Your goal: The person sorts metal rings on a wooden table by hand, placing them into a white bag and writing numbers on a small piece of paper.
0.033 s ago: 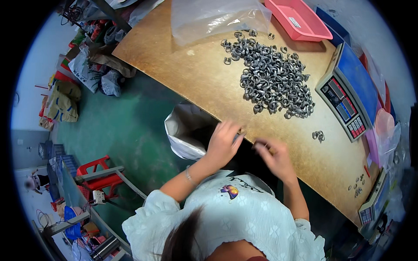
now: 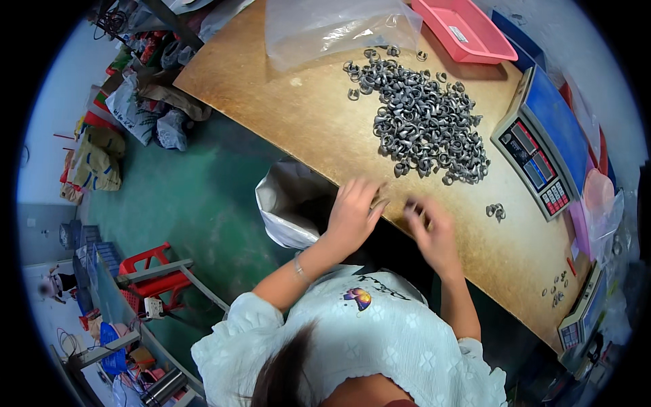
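Note:
At the near edge of the table (image 2: 314, 136), my left hand (image 2: 354, 211) is bent with thumb and fingers curled together, smeared by motion. Whatever is at its fingertips is too small and blurred to name. Just to the right, my right hand (image 2: 432, 232) has its thumb and fingers pinched, with something small and dark at the tips that I cannot make out. Beyond both hands lies a heap of grey metal rings (image 2: 424, 119). A smaller cluster of rings (image 2: 496, 212) rests to the right of the heap.
A white sack (image 2: 274, 220) gapes below the table edge by my left hand. Clear plastic sheeting (image 2: 339, 30) and a pink tray (image 2: 468, 34) lie at the far side. A digital scale (image 2: 539, 159) stands right, with several small pieces (image 2: 557, 295) nearer. A red stool (image 2: 152, 271) is left.
Both hands have shifted slightly farther over the table edge, the right one's fingers rising most. The heap of rings stays as it was.

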`<state>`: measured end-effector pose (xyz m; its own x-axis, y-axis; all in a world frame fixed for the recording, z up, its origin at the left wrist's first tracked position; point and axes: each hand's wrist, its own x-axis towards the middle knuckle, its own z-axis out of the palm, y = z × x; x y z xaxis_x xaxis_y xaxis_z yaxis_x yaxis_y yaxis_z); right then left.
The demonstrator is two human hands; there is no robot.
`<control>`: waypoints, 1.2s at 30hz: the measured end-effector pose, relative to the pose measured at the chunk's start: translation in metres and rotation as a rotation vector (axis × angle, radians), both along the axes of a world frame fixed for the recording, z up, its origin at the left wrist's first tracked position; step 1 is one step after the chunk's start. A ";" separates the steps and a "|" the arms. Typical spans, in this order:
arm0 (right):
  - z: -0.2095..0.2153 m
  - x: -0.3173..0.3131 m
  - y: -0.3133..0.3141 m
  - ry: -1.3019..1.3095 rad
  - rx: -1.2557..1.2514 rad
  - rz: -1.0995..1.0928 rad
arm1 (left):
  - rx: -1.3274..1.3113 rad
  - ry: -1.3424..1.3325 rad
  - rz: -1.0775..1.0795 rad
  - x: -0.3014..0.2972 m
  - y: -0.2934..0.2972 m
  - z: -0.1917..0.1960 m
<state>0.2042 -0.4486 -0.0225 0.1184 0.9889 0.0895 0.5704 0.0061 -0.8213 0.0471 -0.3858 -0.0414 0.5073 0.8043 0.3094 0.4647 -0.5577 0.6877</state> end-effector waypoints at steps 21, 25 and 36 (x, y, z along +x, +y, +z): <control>-0.026 -0.002 0.016 -0.608 0.107 -0.147 | -0.112 0.214 0.290 -0.068 -0.013 -0.099; -0.037 0.020 -0.007 -0.557 0.190 -0.185 | -0.228 -0.068 0.072 -0.048 -0.015 -0.052; -0.023 0.046 -0.016 -0.273 0.282 -0.579 | 0.078 0.024 -0.184 0.076 -0.002 -0.015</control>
